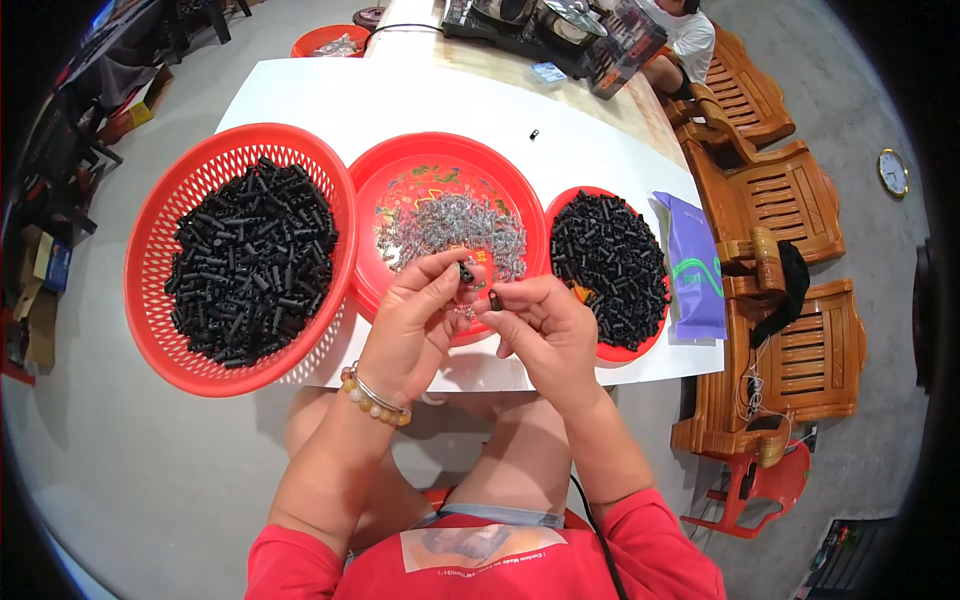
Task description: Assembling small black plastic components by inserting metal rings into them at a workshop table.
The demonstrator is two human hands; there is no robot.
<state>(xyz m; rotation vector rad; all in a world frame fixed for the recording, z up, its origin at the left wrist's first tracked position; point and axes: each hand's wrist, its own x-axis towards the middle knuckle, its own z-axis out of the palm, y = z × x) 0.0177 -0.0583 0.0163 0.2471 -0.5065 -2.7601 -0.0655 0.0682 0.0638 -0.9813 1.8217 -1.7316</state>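
Grey flr (170, 480); wdn slatted chairs (825, 200) R side, red plastic chair (785, 482) nr.

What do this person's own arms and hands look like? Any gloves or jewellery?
Both the left hand and the right hand are ungloved. The short red fabric sleeves leave the forearms bare. The left wrist wears a thin silver-coloured bangle and a bracelet of round yellowish and pale beads; the right wrist shows no jewellery.

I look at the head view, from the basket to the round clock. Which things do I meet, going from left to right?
Red basket of black parts → red tray of clear pieces → red basin of black pieces → purple packet → round clock.
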